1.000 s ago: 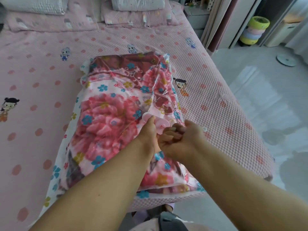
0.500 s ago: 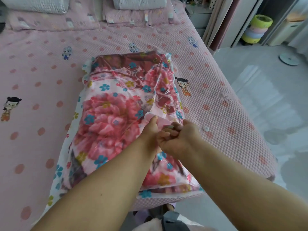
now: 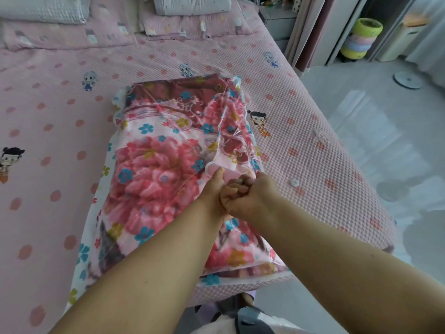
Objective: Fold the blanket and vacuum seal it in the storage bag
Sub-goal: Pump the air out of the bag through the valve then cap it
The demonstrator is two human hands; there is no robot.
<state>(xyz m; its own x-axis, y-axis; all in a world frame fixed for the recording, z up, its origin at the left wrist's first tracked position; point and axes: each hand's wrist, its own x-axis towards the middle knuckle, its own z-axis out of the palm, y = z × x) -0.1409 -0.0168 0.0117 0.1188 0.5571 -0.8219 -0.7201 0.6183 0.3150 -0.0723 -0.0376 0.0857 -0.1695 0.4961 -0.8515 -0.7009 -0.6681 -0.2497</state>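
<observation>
Bed point(image 3: 313, 145) edge close right of both hands: left hand point(image 3: 213, 189) and right hand point(image 3: 243, 195) pinch pink valve point(image 3: 231, 174) on storage bag point(image 3: 236, 112); loose white cap point(image 3: 294, 182) likely rolls off, air leaks back around blanket point(image 3: 154, 169).

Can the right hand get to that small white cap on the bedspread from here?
Probably yes: the white cap lies uncovered beside the right hand, nothing between them, though its fingers are busy at the pink valve.

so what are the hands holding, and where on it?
Both hands, left hand and right hand, grip the pink valve on top of the storage bag, left at its left edge, right at its right.
</observation>
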